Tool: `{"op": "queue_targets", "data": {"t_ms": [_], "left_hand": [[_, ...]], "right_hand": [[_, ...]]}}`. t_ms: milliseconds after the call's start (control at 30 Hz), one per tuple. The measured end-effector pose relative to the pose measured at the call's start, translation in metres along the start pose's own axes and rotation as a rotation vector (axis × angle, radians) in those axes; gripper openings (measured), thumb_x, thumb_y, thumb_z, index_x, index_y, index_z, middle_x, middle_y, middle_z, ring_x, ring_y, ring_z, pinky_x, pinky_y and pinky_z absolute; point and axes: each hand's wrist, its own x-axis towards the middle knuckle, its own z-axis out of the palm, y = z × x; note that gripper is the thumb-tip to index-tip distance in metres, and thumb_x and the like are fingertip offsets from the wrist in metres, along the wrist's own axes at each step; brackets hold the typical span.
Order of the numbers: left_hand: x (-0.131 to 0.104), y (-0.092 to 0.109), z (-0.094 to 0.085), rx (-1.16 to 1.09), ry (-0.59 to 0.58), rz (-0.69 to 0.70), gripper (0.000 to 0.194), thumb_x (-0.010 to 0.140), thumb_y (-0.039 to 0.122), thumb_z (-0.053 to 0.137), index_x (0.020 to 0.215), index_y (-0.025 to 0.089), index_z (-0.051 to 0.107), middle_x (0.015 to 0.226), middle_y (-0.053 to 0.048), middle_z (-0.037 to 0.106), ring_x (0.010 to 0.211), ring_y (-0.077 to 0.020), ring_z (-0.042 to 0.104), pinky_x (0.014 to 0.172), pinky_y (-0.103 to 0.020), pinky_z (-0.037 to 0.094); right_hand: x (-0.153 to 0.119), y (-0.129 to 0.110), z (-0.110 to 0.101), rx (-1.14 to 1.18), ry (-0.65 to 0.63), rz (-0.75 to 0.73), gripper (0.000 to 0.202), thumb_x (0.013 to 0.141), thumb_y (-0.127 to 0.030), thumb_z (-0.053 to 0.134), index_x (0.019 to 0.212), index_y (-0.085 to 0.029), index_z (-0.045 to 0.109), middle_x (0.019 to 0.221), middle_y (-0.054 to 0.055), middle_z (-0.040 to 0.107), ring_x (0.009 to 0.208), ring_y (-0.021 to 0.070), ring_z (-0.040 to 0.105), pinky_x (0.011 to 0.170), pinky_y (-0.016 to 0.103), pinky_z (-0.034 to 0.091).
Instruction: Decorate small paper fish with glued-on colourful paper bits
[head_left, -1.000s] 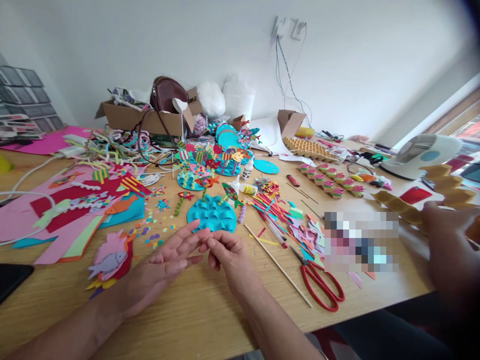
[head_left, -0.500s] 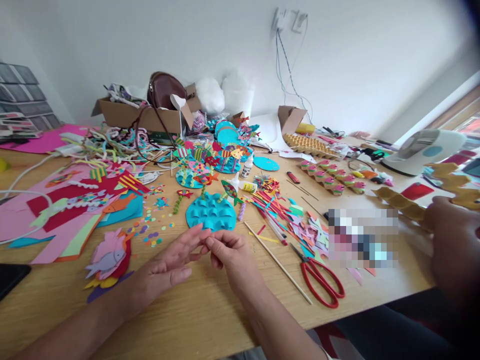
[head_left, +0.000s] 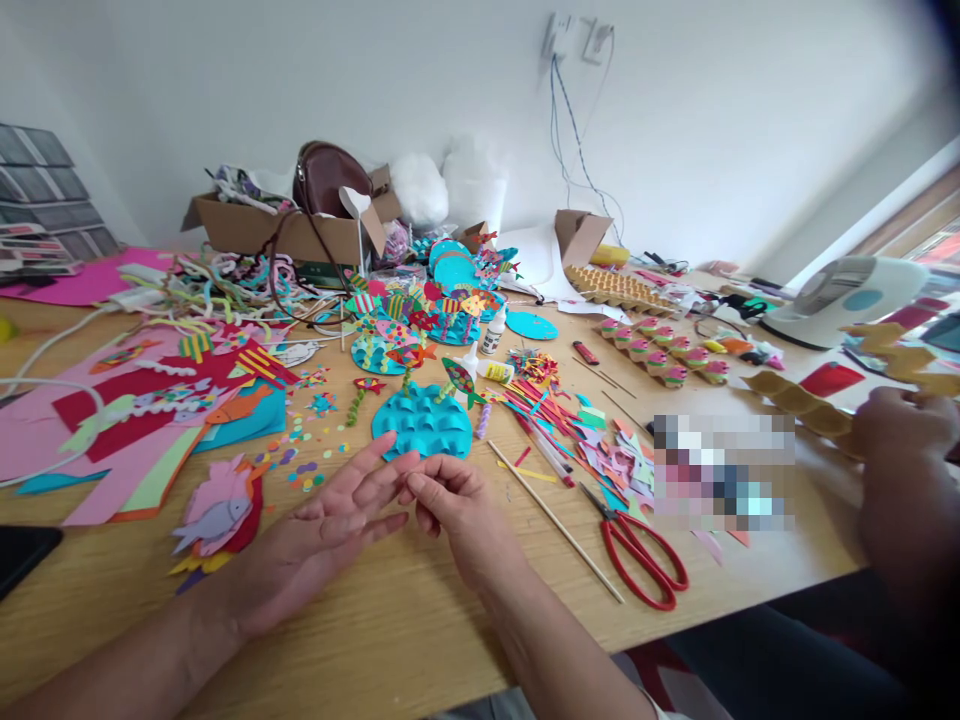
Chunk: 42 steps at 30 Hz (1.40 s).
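Observation:
My left hand [head_left: 322, 540] is turned palm up with its fingers spread. At its fingertips, my right hand [head_left: 454, 515] is closed in a pinch; whatever lies between thumb and finger is too small or hidden to make out. Just beyond both hands sits a blue round base [head_left: 424, 425] with raised paper loops and paper fish on twisted stems. A small fish on a green stem [head_left: 356, 405] lies left of it. Red-handled scissors [head_left: 646, 560] and a wooden stick [head_left: 555, 520] rest to the right of my right hand.
Glue bottles [head_left: 495, 370] stand behind the blue base. Paper fish cutouts [head_left: 217, 510] and coloured sheets [head_left: 135, 420] cover the left side. Paper strips and scraps [head_left: 615, 455] spread to the right. A co-worker's hand [head_left: 907, 430] holds an egg-carton strip [head_left: 900, 350] at far right.
My left hand has turned further palm up and its fingers have spread apart. My right hand keeps its pinch at nearly the same place. The co-worker's hand has shifted slightly.

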Motion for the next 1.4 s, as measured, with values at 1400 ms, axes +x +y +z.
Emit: {"op": "queue_targets", "data": {"t_ms": [1400], "left_hand": [[0.003,0.007,-0.009,-0.053,0.005,-0.087,0.041,0.083,0.021,0.05,0.123,0.022,0.048,0.118,-0.008,0.055,0.108,-0.0227,0.05,0.09,-0.034,0.04]], "right_hand": [[-0.078,-0.023,-0.032,-0.16,-0.079,-0.071,0.011,0.074,-0.025,0.064,0.071,-0.015,0.068,0.06,0.0,0.059,0.043,0.0047,0.051,0.042,0.016,0.039]]}}
